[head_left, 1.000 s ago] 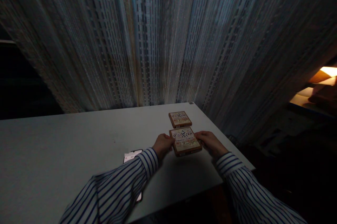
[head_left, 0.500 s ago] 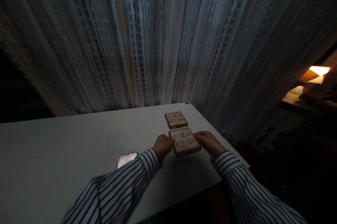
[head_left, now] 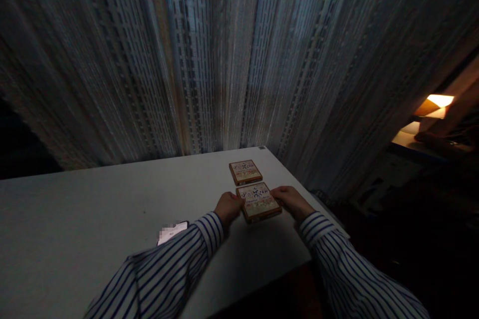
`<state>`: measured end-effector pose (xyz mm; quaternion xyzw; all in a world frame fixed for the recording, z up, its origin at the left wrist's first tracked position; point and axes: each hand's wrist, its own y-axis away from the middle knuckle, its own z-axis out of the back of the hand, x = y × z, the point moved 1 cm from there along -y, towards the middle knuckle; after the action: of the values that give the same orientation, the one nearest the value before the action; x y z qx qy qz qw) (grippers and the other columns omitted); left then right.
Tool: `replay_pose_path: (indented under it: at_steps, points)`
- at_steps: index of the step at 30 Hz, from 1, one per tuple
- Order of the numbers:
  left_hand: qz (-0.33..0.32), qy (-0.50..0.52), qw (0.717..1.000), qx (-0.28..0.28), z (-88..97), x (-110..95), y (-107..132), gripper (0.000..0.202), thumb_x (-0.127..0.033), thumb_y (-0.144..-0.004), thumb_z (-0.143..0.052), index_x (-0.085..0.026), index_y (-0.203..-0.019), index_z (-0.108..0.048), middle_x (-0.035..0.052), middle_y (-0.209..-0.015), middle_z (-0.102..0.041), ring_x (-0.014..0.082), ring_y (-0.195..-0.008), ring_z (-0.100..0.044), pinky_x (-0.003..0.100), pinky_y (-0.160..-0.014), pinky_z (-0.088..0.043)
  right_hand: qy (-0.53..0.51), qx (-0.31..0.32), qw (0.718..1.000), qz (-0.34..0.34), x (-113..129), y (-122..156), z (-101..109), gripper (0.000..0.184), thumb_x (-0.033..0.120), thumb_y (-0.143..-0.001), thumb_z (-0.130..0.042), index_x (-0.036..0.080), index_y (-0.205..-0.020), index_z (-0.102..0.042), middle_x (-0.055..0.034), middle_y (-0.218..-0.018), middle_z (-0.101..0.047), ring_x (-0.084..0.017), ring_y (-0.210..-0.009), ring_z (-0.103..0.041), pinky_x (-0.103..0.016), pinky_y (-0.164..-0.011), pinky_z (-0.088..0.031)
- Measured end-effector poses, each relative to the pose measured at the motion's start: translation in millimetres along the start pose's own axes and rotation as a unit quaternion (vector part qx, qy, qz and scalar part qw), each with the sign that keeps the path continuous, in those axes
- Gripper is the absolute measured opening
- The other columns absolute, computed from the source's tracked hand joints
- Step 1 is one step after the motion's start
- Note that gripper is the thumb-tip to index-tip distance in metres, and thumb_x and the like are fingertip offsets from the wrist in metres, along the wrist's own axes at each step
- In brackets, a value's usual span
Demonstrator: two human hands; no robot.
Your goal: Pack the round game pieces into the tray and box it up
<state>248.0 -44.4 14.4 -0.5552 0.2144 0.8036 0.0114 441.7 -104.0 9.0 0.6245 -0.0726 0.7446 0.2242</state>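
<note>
Between my two hands is a flat square box (head_left: 259, 202) with brown edges and dark brush-style lettering on its pale cover. My left hand (head_left: 228, 207) grips its left edge, fingers closed. At the opposite edge, my right hand (head_left: 292, 200) pinches the box near its upper right corner. Just beyond it lies a second, matching flat box (head_left: 245, 172), close to the held one and untouched. The dim light hides whether the held box rests fully on the table.
The white table (head_left: 93, 209) reaches far to the left; its right edge runs close by my right forearm. A phone with a lit screen (head_left: 174, 232) lies left of my left sleeve. A striped curtain (head_left: 232, 59) hangs behind the table. A glowing lamp (head_left: 439, 102) stands at far right.
The whole view has shifted slightly, so the table items appear a little further left. Both hands keep their hold on the near box, and the two boxes look much the same.
</note>
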Motion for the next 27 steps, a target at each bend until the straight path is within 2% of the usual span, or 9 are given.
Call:
replay_pose_path:
  at_steps: [10, 16, 27]
  points:
    - [-0.014, -0.028, 0.999, 0.007, -4.8, -0.3, -15.1, 0.013, -0.015, -0.069, -0.061, -0.015, -0.063, -0.049, -0.0033, -0.044, -0.049, 0.0094, -0.039, -0.045, 0.021, -0.041, -0.033, 0.006, -0.008, 1.000, -0.007, 0.7, -7.9, 2.6, 0.009, 0.021, -0.057, -0.061, 0.013, -0.056, -0.064, 0.0021, -0.046, -0.056, -0.007, -0.041, -0.041, -0.020, -0.041, -0.026]
    - [-0.017, -0.049, 0.999, 0.016, -5.5, -5.2, -17.4, 0.015, -0.014, -0.068, -0.061, -0.015, -0.059, -0.049, -0.0025, -0.043, -0.049, 0.0098, -0.039, -0.045, 0.021, -0.041, -0.033, 0.011, -0.010, 1.000, -0.004, 1.9, -12.2, 3.4, 0.008, 0.020, -0.057, -0.061, 0.012, -0.056, -0.064, 0.0008, -0.048, -0.058, -0.008, -0.045, -0.047, -0.020, -0.044, -0.032]
    - [-0.009, -0.120, 0.992, 0.047, -3.1, -13.3, -23.7, 0.006, -0.015, -0.069, -0.061, -0.010, -0.068, -0.057, 0.0016, -0.054, -0.060, 0.0078, -0.040, -0.048, 0.018, -0.039, -0.035, 0.034, -0.015, 0.999, -0.016, 6.9, -14.3, 2.2, 0.005, 0.015, -0.058, -0.058, 0.012, -0.054, -0.061, 0.0009, -0.046, -0.058, -0.009, -0.046, -0.050, -0.020, -0.046, -0.036]
